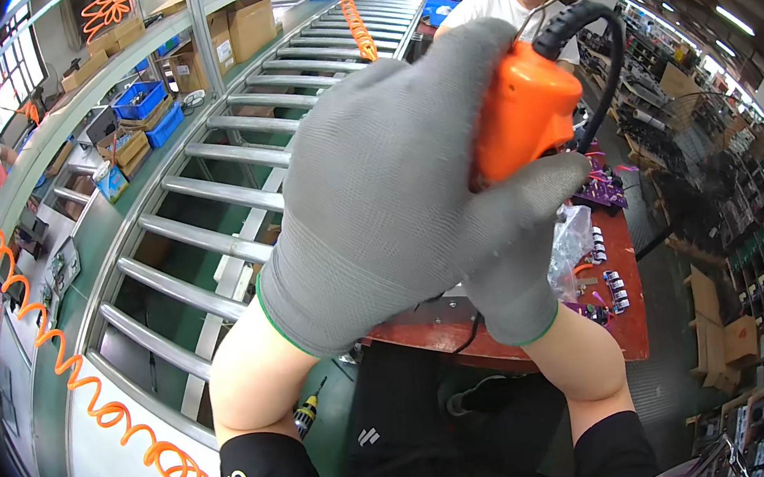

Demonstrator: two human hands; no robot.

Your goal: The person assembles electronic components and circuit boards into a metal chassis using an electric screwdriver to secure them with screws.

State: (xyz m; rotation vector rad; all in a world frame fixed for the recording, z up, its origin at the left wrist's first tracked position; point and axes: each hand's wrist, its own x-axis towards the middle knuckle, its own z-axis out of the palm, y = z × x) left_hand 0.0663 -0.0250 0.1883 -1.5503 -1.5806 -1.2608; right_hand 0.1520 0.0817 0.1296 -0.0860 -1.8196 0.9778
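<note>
Close in front of me, both hands are raised in grey knit gloves. My left hand [373, 172] is closed around an orange corded power tool [527, 108], apparently an electric screwdriver. A thumb lies under its right side. A black cord with a ribbed sleeve and a thin metal hook come out of the tool's upper end. My right hand [515, 293] reaches up beneath and behind the left one. Its fingers are hidden, so its grip on the tool does not show. The tool's lower end is also covered by the gloves.
A red-topped table [621, 332] with a clear plastic bag [571, 247] and purple circuit boards [599, 186] stands behind my hands. A metal roller conveyor [222, 197] runs along my left. Orange coiled hoses [57, 334] hang nearby. Another person [510, 0] is ahead.
</note>
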